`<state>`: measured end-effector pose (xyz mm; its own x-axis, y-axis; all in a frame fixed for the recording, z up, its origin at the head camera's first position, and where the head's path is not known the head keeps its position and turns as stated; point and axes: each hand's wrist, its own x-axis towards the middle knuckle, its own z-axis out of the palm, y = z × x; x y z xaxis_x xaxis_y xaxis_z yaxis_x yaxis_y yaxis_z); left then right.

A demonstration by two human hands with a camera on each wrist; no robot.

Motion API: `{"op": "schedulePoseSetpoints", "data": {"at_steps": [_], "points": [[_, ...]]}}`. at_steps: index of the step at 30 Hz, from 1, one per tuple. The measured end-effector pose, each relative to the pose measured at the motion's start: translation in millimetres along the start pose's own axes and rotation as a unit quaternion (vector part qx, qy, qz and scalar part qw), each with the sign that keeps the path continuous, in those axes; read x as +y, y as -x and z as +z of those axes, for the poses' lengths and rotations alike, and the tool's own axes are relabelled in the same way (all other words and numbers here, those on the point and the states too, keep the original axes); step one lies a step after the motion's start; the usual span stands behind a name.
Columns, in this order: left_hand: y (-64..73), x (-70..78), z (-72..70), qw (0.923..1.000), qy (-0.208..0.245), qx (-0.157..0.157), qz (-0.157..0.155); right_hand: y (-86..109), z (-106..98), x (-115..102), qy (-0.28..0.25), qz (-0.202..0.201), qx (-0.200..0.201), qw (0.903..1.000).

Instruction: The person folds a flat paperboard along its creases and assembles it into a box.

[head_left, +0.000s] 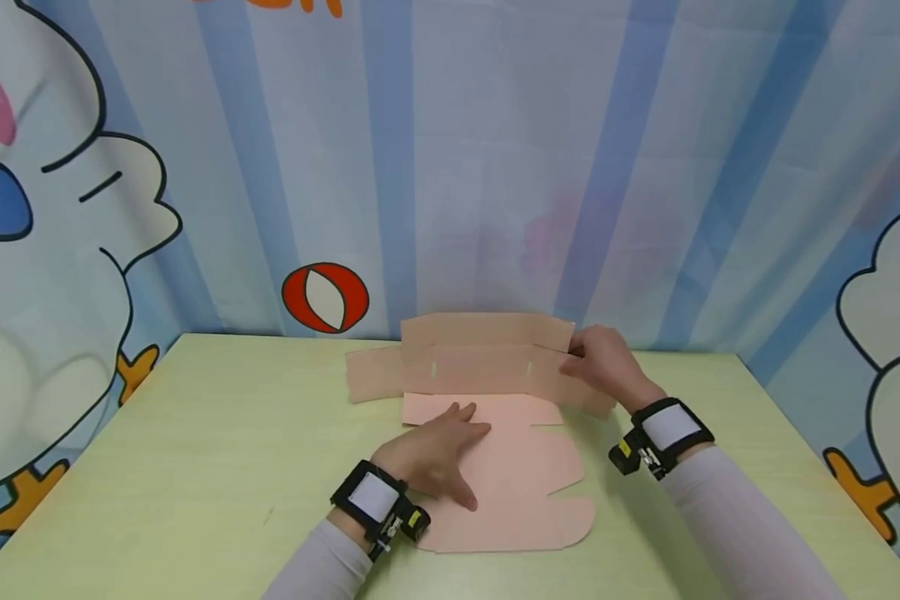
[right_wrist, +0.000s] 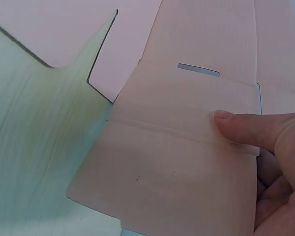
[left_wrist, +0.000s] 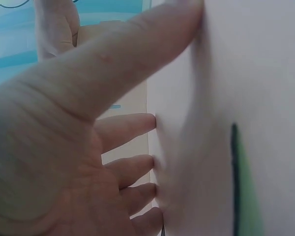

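A pink cardboard box blank (head_left: 525, 467) lies on the table, its back panel (head_left: 480, 367) folded up along a crease. My left hand (head_left: 435, 454) presses on the flat part with spread fingers; the left wrist view shows the thumb and fingertips against the pink board. At the right end of the raised panel, my right hand (head_left: 606, 367) pinches a side flap (right_wrist: 182, 182). In the right wrist view the thumb lies on the flap's face near a crease, with the other fingers behind it. A narrow slot (right_wrist: 199, 70) is cut beside that flap.
The pale yellow-green table (head_left: 232, 450) extends on both sides of the blank. Behind it hangs a blue striped curtain (head_left: 487, 167) printed with cartoon figures and a red-and-white ball (head_left: 295, 297). Another side flap (head_left: 375, 374) sticks out at the raised panel's left end.
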<state>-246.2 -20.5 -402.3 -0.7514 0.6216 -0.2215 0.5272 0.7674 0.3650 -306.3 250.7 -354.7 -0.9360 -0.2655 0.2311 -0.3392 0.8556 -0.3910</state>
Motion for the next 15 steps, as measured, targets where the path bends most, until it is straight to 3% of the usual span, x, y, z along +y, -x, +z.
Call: {"op": "schedulePoseSetpoints", "data": {"at_steps": [8,15], "points": [[0.8,0.7,0.8,0.9998,-0.013,0.005,0.012,4.7,3.4,-3.2,0.026,-0.019,0.03,0.999],[4.7,7.3,-2.7,0.9944,-0.057,0.054,0.071,8.0,3.7,-5.6,0.044,-0.029,0.04,0.9978]]}}
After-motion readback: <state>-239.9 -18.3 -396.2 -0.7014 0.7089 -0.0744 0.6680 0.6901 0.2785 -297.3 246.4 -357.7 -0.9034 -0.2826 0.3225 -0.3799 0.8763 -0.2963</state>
